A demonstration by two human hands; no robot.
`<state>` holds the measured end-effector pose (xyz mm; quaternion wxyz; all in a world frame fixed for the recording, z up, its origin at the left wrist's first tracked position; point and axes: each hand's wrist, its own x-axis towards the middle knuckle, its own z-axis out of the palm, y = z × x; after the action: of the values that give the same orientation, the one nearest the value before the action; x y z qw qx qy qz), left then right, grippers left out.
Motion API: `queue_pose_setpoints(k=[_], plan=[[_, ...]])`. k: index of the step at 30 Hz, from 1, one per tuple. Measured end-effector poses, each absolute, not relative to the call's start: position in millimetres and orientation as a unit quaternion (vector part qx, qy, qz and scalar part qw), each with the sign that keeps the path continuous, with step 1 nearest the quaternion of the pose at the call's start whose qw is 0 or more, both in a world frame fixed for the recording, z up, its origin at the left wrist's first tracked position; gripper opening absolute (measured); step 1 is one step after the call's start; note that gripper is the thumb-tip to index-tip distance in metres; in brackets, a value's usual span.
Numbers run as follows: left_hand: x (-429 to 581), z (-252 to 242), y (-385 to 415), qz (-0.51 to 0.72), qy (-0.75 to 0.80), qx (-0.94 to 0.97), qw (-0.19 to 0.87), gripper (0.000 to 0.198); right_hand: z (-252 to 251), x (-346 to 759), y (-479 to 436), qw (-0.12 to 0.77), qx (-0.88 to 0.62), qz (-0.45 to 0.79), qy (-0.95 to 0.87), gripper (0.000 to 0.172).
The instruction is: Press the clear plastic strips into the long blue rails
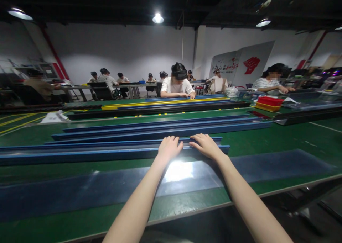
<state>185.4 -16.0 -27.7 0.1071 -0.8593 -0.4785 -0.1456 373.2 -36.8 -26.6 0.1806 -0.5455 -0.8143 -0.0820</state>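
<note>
A long blue channel-shaped profile (107, 154) lies across the green table just ahead of me, close to its right end. My left hand (170, 148) is closed over it, fingers bent across the far rim and thumb on the inner side. A short gap to the right, my right hand (207, 146) grips the same profile near its end, its fingers over the far edge. The undersides of both hands are hidden. Nearer to me, a long flat translucent strip (85, 189) lies beneath my forearms, with a bright lamp reflection on it.
More blue profiles (165, 130) lie beyond, then black and yellow ones (160, 103). A co-worker (177, 84) sits opposite; another (272, 81) is at the right. Red and yellow trays (268, 103) stand at the right. The table's near edge (192, 211) runs below my arms.
</note>
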Motion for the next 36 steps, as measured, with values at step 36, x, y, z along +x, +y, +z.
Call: queue_pose_setpoints(k=[36], plan=[[185,-28,-14,-0.140,-0.474,-0.862,0.115,0.039,-25,391,-32,0.143,-0.677,-0.122,-0.711,0.041]])
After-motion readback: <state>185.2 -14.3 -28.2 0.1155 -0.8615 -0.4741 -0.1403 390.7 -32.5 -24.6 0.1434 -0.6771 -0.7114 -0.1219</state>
